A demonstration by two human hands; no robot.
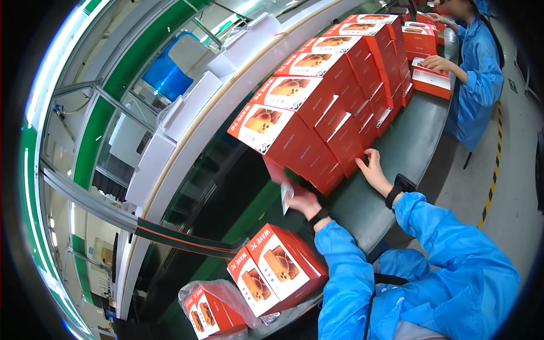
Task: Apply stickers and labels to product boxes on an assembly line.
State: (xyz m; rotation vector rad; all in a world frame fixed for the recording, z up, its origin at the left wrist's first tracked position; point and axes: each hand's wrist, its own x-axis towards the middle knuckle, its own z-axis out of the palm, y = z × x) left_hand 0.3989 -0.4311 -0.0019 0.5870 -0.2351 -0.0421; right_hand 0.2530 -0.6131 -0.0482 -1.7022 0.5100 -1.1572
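Note:
A tall block of red phone boxes (303, 148) with white picture tops stands in rows on the dark green worktop. At its near left corner my left hand (304, 203) is closed on a blurred red-and-white thing (287, 195); motion smears its shape, so its kind cannot be told. My right hand (372, 171) rests with fingers apart, fingertips against the lower right side of the block. White flaps or edges stick out between several boxes there. Both wrists carry black bands.
Two larger red boxes (277, 269) stand at the near left, beside a plastic-wrapped red pack (209, 311). A curved rail (187, 238) crosses from the left. White cartons (187, 116) line a shelf behind. At far right, a co-worker in blue (479, 73) handles an open red box (432, 83).

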